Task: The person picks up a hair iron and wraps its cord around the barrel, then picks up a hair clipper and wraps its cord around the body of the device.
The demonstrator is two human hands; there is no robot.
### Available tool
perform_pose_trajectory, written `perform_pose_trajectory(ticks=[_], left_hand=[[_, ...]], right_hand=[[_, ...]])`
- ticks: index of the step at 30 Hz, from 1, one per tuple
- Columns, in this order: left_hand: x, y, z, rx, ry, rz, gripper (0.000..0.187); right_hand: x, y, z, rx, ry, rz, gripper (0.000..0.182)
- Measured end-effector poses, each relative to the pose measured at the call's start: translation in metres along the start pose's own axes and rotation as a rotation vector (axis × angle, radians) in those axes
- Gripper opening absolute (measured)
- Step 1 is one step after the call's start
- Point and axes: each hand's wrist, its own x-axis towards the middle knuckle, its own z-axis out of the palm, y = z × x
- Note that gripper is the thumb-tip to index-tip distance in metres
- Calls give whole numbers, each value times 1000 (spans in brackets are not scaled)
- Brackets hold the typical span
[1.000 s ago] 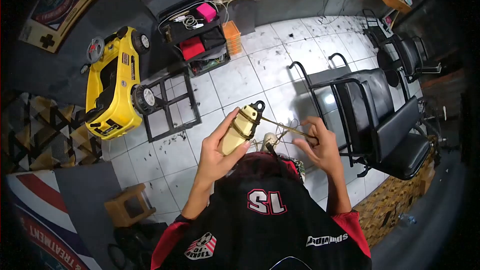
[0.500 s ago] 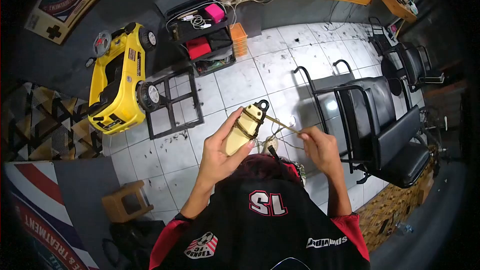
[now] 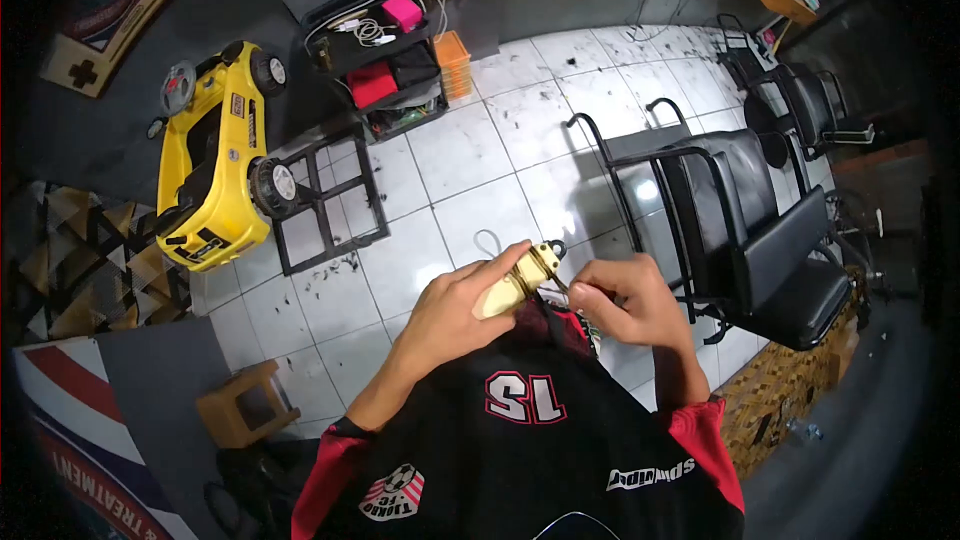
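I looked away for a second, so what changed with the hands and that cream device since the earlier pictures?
Both hands came down and closer together. The left hand tipped the cream device from upright to lying low near the lap. The right hand, which had held the cord stretched out to the side, moved in beside the device, so the taut span is gone. Left hand keeps its hold; the yellow toy car and black chairs are unchanged.

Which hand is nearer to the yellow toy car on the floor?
Left. The left hand, wrapped around the cream clipper, sits on the side toward the yellow toy car. The right hand is beyond the clipper, toward the black chairs.
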Motion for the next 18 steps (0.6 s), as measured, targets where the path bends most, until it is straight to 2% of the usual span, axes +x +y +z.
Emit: perform_pose_trajectory(ticks=[2,3,6,7,10,11,14,15,18], left_hand=[[-1,-2,-3,32,-96,25,71],[0,-3,-8,42,-139,62,65],[-1,-8,-19,175,-431,157,57],[0,-8,-17,104,-464,206,50],[-2,-2,-13,-5,-459,330,51],[-4,4,-17,12,-472,229,52],[-12,-1,-13,-170,-345,107,52],[-12,1,-14,-192,-321,117,54],[-8,5,-18,-170,-283,186,60]], right_hand=[[2,2,0,120,38,-86,10],[1,-5,-7,129,-35,21,10],[13,-10,-8,121,-64,14,11],[17,-4,-5,75,-90,6,13],[28,4,3,23,-154,-54,10],[30,2,4,15,-133,-18,11],[33,24,4,74,-97,-22,14],[33,22,5,122,-112,52,14],[34,44,8,274,-153,67,15]])
